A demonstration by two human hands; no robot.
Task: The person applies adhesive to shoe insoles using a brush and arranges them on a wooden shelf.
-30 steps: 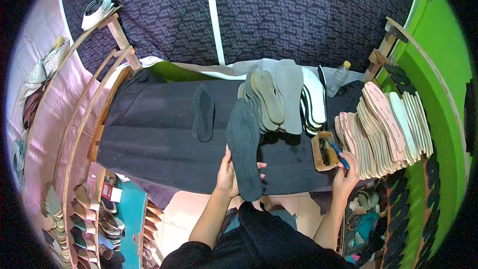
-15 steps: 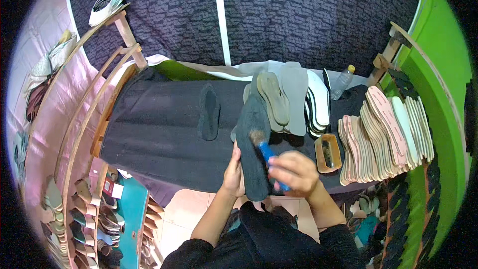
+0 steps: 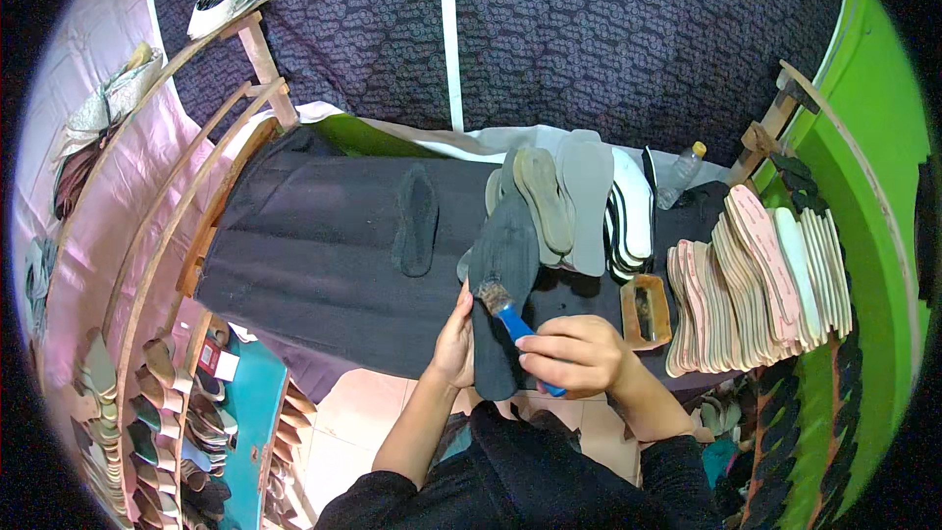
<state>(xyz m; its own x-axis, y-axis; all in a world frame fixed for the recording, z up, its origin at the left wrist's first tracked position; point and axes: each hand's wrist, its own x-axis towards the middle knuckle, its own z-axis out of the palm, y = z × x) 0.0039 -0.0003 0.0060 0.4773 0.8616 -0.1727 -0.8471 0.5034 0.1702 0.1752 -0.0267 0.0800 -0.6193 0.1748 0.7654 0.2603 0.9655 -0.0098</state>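
My left hand (image 3: 454, 344) is closed on the left edge of a dark grey shoe sole (image 3: 506, 247), which it holds up over the near side of the table. A blue-handled brush (image 3: 517, 327) is gripped in my right hand (image 3: 574, 355). Its bristles touch the middle of the sole's face. Another dark sole (image 3: 416, 221) lies flat on the black table cover (image 3: 314, 236) to the left. Behind the held sole lean olive soles (image 3: 542, 198), grey soles (image 3: 586, 201) and white soles (image 3: 631, 204). An amber open container (image 3: 645, 312) stands right of my right hand.
Rows of beige and pink insoles (image 3: 731, 280) fill the table's right end. A clear bottle with a yellow cap (image 3: 680, 176) stands behind them. Curved wooden rails (image 3: 186, 201) rise at the left, and shoes sit on racks (image 3: 162, 412) below.
My right hand has shifted slightly, bringing the brush tip a little lower and leftward on the sole. My left hand keeps its hold. The whole view has moved a little.
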